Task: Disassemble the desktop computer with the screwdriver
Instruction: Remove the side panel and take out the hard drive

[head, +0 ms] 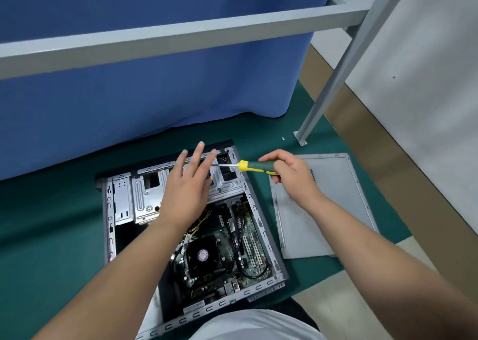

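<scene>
An open desktop computer case (254, 210) lies on its side on a green mat, showing the motherboard (248, 239) with a black fan (203, 255) and a metal drive cage (141, 197) at the far end. My left hand (187, 192) hovers over the drive cage with fingers straight and spread. My right hand (289, 174) grips the green and yellow handle of a screwdriver (252, 166), held almost level. Its shaft points left toward the case's far right corner, and the tip is hidden behind my left fingers.
The removed grey side panel (336, 210) lies flat on the mat right of the case. A grey metal frame leg (333, 81) is bolted down behind it, with a crossbar overhead. A blue curtain (155, 86) hangs behind the case. Small screws (283, 138) lie near the leg's foot.
</scene>
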`<move>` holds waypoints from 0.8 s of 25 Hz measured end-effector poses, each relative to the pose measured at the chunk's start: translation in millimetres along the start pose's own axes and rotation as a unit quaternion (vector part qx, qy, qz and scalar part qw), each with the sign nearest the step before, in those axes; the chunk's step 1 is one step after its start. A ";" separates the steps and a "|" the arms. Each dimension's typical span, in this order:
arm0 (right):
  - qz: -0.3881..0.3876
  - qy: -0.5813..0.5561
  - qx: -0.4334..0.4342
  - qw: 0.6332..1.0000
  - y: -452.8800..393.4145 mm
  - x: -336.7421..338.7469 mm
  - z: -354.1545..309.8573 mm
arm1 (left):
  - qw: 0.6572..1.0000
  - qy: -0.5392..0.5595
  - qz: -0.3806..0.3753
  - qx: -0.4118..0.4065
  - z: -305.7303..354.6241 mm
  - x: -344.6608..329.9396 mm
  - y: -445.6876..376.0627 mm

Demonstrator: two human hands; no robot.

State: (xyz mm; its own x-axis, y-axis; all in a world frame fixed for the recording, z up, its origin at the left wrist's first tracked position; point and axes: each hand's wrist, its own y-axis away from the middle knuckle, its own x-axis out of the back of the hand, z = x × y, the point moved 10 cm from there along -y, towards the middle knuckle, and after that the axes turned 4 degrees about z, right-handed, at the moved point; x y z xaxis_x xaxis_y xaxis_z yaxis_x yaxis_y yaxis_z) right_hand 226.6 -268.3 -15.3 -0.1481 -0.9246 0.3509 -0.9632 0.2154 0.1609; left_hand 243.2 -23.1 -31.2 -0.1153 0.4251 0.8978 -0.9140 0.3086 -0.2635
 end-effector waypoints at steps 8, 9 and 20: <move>0.010 -0.038 -0.008 0.999 10.2 -43.4 -44.9 | 1.000 0.007 -0.002 -0.008 7.9 6.6 45.7; -0.001 -0.031 -0.007 0.999 13.5 -52.7 -44.0 | 1.000 0.014 -0.002 -0.002 8.9 5.5 49.4; 0.001 0.123 0.150 0.981 -9.2 -82.1 -93.7 | 0.968 -0.058 -0.194 0.149 -92.8 -31.1 72.0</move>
State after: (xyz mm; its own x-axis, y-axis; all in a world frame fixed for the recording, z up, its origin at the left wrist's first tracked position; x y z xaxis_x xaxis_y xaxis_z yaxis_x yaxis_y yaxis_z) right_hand 268.6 -164.9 40.8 -0.1262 -0.8123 0.5693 -0.9912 0.0802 -0.1053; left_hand 217.1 64.9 -110.9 0.2328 0.2225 0.9467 -0.9666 0.1604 0.2000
